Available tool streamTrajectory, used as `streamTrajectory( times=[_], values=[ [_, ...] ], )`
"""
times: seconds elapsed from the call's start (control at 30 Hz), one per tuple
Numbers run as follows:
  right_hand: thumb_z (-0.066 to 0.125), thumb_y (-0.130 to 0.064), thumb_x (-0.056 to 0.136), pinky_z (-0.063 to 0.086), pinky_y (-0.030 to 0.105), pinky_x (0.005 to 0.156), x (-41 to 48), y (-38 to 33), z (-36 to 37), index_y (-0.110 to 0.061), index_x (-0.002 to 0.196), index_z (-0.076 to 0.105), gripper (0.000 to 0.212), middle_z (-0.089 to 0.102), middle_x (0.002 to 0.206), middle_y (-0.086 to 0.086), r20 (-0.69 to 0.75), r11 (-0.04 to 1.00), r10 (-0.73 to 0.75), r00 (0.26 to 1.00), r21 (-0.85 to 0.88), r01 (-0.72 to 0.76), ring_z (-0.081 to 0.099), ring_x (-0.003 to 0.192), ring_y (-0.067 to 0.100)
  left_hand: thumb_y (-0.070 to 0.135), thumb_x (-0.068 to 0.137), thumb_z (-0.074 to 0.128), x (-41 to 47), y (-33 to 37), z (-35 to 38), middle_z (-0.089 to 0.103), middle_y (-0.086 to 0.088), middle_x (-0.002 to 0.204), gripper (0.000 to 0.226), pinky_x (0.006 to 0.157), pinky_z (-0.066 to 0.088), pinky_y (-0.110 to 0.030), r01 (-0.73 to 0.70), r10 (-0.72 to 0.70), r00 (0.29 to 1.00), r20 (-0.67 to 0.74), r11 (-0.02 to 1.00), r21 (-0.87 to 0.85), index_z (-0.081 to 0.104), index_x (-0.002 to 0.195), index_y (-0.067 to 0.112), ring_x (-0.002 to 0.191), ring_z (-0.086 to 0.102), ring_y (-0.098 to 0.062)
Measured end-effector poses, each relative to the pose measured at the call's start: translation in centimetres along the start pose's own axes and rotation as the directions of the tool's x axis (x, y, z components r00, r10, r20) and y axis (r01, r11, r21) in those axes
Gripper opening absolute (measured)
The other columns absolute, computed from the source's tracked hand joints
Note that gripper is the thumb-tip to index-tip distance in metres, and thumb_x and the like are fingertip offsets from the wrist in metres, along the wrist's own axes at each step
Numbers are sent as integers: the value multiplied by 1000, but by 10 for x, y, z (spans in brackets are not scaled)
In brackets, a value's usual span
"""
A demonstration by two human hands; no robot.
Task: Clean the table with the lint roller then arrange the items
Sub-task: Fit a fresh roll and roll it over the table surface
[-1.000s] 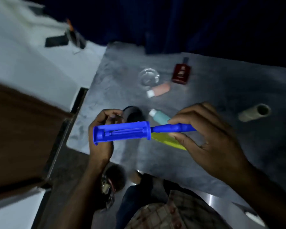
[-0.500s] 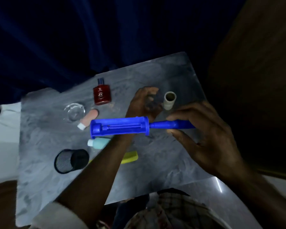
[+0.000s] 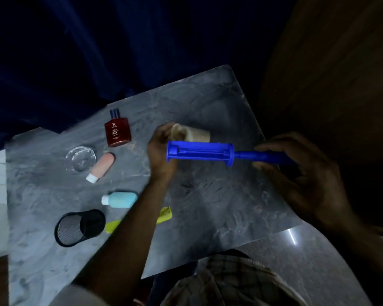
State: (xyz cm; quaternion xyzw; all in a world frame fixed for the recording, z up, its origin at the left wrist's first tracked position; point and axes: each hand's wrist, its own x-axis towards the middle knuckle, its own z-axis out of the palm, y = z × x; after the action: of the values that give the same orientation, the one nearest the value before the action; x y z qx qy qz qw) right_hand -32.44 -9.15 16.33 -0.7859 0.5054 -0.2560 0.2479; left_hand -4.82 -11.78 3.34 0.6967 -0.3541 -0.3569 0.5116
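My right hand [image 3: 301,180] holds the blue lint roller frame [image 3: 201,153] by its handle, level above the grey marble table [image 3: 219,195]; its bare spindle points left. Just behind the spindle, my left hand [image 3: 161,151] grips the beige sticky roll [image 3: 195,134], lifted off the table. On the table's left part lie a red perfume bottle [image 3: 118,131], a glass ashtray [image 3: 81,159], a pink tube [image 3: 102,166], a light blue bottle [image 3: 121,199], a yellow comb [image 3: 164,215] partly under my forearm, and a black mesh cup [image 3: 80,227] on its side.
A dark blue curtain [image 3: 97,51] hangs behind the table. A wooden surface [image 3: 341,74] stands at the right. The table's near edge runs just above my checked clothing [image 3: 226,281], with shiny floor [image 3: 296,261] to the right.
The view swung right. My left hand left the mesh cup, reached across to the beige roll, grasped it and lifted it next to the roller's spindle. The right hand kept the handle.
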Motion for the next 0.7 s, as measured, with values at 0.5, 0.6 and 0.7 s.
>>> streamTrajectory(
  times=[0.5,0.6,0.7],
  values=[
    [65,-30,95,45,37,91,60,-33,34,-19,112,72,22,59,110,-12,17,953,-297,955,-55,297,56,99,6,37,91,78,-84,77,-135,80,1,119,16,82,65,-27,61,-280,926,-253,772,-633,79,105,29,109,78,-14],
    [66,-30,96,45,35,93,62,-44,46,-20,113,72,20,64,110,-7,11,921,-386,923,-51,386,62,99,15,39,86,84,-92,83,-134,79,1,114,20,79,66,-30,4,-161,949,-272,868,-497,80,103,29,109,76,-17],
    [68,-27,96,50,45,87,62,-54,57,-18,113,72,20,65,111,-3,-13,886,-462,887,-47,461,64,100,20,32,91,84,-98,87,-125,80,3,110,24,77,67,-30,1,-118,965,-235,894,-449,76,110,20,111,76,-20]
  ],
)
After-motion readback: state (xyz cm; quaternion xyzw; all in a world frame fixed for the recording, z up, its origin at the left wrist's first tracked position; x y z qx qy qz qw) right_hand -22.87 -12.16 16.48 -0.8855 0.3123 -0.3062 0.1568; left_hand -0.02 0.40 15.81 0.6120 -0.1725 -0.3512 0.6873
